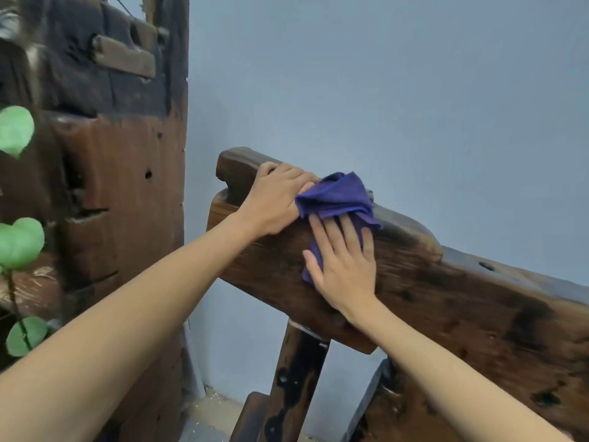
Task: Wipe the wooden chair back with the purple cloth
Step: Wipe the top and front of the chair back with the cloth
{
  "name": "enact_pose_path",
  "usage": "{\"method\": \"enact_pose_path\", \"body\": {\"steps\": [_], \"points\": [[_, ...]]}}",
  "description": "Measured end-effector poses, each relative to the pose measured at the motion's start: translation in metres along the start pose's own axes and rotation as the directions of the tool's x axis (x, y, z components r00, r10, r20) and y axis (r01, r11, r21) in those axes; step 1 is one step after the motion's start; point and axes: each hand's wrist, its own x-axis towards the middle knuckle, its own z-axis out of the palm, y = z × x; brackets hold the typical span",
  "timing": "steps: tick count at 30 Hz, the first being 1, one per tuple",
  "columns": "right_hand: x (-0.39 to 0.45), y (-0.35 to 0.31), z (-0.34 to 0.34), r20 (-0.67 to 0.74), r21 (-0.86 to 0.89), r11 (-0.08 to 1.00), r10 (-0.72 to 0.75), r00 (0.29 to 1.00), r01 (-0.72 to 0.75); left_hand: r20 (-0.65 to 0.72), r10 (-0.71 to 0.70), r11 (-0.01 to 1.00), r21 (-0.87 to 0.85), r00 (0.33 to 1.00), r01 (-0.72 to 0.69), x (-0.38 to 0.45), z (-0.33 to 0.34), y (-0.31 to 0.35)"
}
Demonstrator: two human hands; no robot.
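Observation:
The wooden chair back is a dark, rough slab that slants down to the right, held up by a post below it. A crumpled purple cloth lies over its top edge near the left end. My left hand curls over that top edge and pinches the cloth's left side. My right hand lies flat with fingers spread on the front face, pressing the lower part of the cloth against the wood.
A tall dark wooden structure stands at the left, close to the chair's end. Green leaves hang at the far left. A pale blue wall is right behind the chair. A strip of floor shows below.

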Motion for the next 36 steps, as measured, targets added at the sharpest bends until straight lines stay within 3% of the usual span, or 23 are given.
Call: {"method": "enact_pose_path", "body": {"steps": [3,6,8,10,13,17,20,22,24,27,30,33,36], "points": [[-0.040,-0.038,0.021,0.172,0.028,0.965,-0.260,0.950,0.259,0.056,0.065,0.996,-0.072,0.996,-0.060,0.001,-0.009,-0.011],[-0.093,-0.012,0.017,0.278,0.070,0.896,-0.439,0.854,0.438,0.048,0.163,0.982,-0.107,0.986,-0.157,-0.011,-0.018,-0.026],[-0.107,0.014,0.010,0.237,0.043,0.913,-0.404,0.884,0.406,-0.026,0.120,0.988,-0.091,0.993,-0.121,-0.036,-0.018,-0.046],[-0.097,0.035,-0.001,0.161,0.036,0.967,-0.257,0.953,0.254,-0.093,-0.072,0.979,-0.197,0.993,0.053,-0.067,-0.011,-0.066],[-0.033,0.028,-0.010,0.040,0.054,0.993,-0.103,0.994,0.100,-0.017,-0.291,0.813,-0.532,0.956,0.238,-0.092,0.006,-0.072],[0.058,-0.047,0.003,-0.053,0.088,0.996,0.005,0.999,0.000,-0.044,-0.413,0.581,-0.782,0.909,0.226,-0.089,0.019,-0.061],[0.072,-0.101,0.016,0.008,0.184,0.982,-0.034,0.999,0.032,-0.028,-0.478,0.366,-0.915,0.878,0.170,-0.088,0.017,-0.059],[0.056,-0.120,0.026,0.090,0.241,0.960,-0.170,0.981,0.144,0.015,-0.514,0.263,-0.949,0.858,0.174,-0.091,0.008,-0.064],[0.032,-0.122,0.034,0.196,0.262,0.929,-0.316,0.928,0.261,0.043,-0.517,0.350,-0.901,0.855,0.257,-0.097,-0.004,-0.072],[-0.007,-0.105,0.044,0.274,0.241,0.888,-0.449,0.850,0.392,-0.011,-0.537,0.617,-0.687,0.844,0.384,-0.108,-0.017,-0.078],[-0.041,-0.066,0.043,0.301,0.167,0.852,-0.524,0.797,0.497,-0.075,-0.535,0.738,-0.525,0.841,0.423,-0.111,-0.024,-0.070],[-0.068,-0.016,0.030,0.324,0.187,0.824,-0.565,0.758,0.534,-0.110,-0.399,0.846,-0.428,0.911,0.319,-0.101,-0.026,-0.048],[-0.081,0.037,0.008,0.271,0.185,0.841,-0.541,0.797,0.508,-0.093,-0.163,0.929,-0.351,0.982,0.121,-0.076,-0.026,-0.006]]}}
